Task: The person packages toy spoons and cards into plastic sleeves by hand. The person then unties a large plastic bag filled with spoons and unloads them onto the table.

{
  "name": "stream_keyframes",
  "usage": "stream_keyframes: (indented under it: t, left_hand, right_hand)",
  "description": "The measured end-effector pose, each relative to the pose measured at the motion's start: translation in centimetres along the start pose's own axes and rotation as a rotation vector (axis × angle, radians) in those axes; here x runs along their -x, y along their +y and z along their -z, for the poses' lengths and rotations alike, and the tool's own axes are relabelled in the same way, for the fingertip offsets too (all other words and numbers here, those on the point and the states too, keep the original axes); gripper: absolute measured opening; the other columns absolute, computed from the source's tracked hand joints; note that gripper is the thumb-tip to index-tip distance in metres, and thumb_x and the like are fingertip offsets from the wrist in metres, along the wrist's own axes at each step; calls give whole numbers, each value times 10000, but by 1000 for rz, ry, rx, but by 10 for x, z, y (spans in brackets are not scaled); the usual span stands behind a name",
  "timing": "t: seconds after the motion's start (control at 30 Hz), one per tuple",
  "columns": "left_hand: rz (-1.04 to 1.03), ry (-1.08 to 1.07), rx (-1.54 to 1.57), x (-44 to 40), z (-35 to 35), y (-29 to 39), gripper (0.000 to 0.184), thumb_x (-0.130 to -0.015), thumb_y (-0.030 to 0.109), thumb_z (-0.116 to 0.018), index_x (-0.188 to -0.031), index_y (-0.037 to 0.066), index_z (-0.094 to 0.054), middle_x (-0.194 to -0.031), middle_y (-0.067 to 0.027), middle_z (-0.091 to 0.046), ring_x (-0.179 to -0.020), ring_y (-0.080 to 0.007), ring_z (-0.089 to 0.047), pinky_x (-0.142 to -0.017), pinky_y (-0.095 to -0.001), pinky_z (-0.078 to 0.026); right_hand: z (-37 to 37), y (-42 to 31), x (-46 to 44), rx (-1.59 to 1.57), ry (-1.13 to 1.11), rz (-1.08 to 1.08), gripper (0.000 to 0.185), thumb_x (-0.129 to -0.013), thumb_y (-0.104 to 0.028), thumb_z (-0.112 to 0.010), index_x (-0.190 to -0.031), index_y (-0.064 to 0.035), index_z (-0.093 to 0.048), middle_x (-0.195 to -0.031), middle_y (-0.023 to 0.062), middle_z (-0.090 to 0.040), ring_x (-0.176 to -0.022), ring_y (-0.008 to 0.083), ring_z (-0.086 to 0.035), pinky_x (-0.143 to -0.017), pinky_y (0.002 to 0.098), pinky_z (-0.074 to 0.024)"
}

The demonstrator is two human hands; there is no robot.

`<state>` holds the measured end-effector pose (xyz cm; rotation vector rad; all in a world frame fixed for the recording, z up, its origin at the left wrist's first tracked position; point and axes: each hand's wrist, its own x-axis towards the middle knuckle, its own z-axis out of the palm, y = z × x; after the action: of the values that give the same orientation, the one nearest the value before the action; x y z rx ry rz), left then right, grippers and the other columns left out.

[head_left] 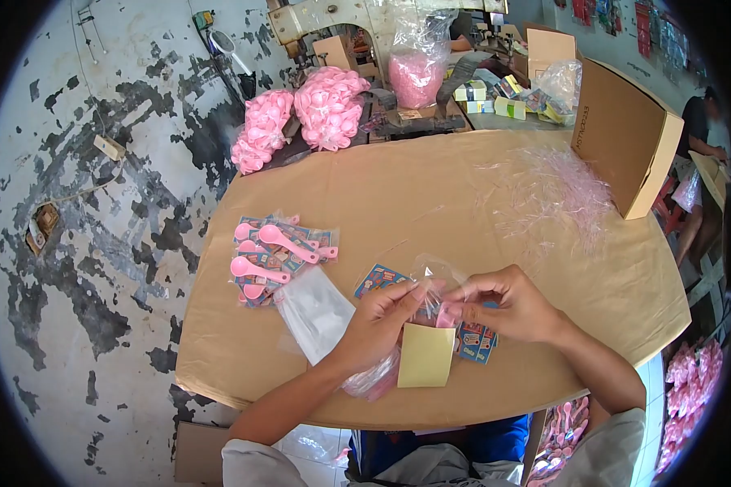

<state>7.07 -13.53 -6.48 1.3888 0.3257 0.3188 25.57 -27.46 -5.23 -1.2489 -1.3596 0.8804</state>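
Note:
Near the table's front, my left hand [384, 316] pinches the left side of a clear plastic bag [430, 280]. My right hand [499, 304] has its fingers closed at the bag's right side. Something pink [445, 316] shows between the hands, in or behind the plastic. Just below lies a plain yellowish card [425, 355]. Blue printed cards [476, 341] lie beneath my right hand, and another printed card [379, 279] is behind my left. Left of my hands are a stack of clear bags [313, 312] and pink spoons [280, 242] on printed cards.
Clear and pinkish plastic strands [573, 191] lie at the back right beside an open cardboard box [625, 134]. Bags of pink spoons [330, 107] stand behind the table. Another person [701, 134] sits at the far right. A peeling wall [97, 243] is on the left.

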Motion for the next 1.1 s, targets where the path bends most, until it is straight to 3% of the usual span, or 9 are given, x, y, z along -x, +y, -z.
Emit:
stream_keyframes:
  t: [0.07,0.37,0.47,0.57,0.77,0.9,1.0,1.1]
  left_hand:
    - [20,-5,10,1,-1,4,368,-1058,203,-448,-1336,-27,-522,-1192,-119,-643,-1036,-185,-672,-830,-311,-585]
    - [54,-6,36,1,-3,6,350,-1056,177,-453,-1336,-22,-521,-1183,-126,-645,-1070,-185,-654,-892,-317,-554]
    - [24,-28,-14,2,-5,9,313,-1041,155,-491,-1303,-6,-549,-1179,-115,-647,-1068,-167,-643,-900,-305,-529]
    - [7,-35,-113,4,-3,15,247,-1019,133,-538,-1228,11,-588,-1151,-94,-651,-1054,-144,-629,-891,-287,-507]
    - [-155,-162,-258,1,7,9,159,-962,-19,-499,-1077,10,-605,-1045,-49,-641,-999,-130,-599,-901,-284,-460]
    - [-175,-242,-459,4,12,21,241,-896,-114,-430,-1011,-1,-608,-992,-42,-637,-955,-129,-588,-883,-297,-450]
    - [-211,-347,-496,2,22,20,215,-879,-124,-445,-955,-5,-608,-951,-60,-638,-917,-134,-590,-832,-278,-453]
    - [-264,-356,-570,2,24,21,71,-927,-28,-524,-933,23,-573,-816,-44,-590,-754,-124,-538,-705,-270,-435]
  right_hand:
    - [-7,-2,1,-65,86,-43,186,-929,-91,-683,-1083,11,-704,-954,81,-732,-877,89,-662,-782,254,-543]
    - [9,-1,0,159,-97,4,180,-946,-42,-637,-1098,32,-697,-993,91,-729,-937,102,-657,-832,257,-534]
    - [-2,-4,-1,-99,63,-40,182,-943,-33,-633,-1104,14,-705,-990,86,-733,-940,93,-653,-836,258,-529]
    - [-2,10,0,-104,111,-22,211,-916,2,-636,-1106,-29,-723,-998,93,-736,-922,108,-663,-814,271,-529]
    - [13,14,-3,258,16,417,359,-752,81,-674,-1039,-112,-771,-898,42,-741,-823,187,-632,-763,325,-498]
    - [16,13,-2,414,-19,484,395,-664,39,-717,-998,-160,-788,-825,12,-722,-770,202,-574,-731,329,-476]
    - [16,11,-2,476,-27,527,403,-641,18,-727,-986,-180,-792,-797,9,-707,-757,206,-555,-713,332,-473]
    - [16,12,-2,496,-36,559,400,-648,16,-729,-983,-192,-793,-774,4,-694,-761,210,-551,-704,341,-475]
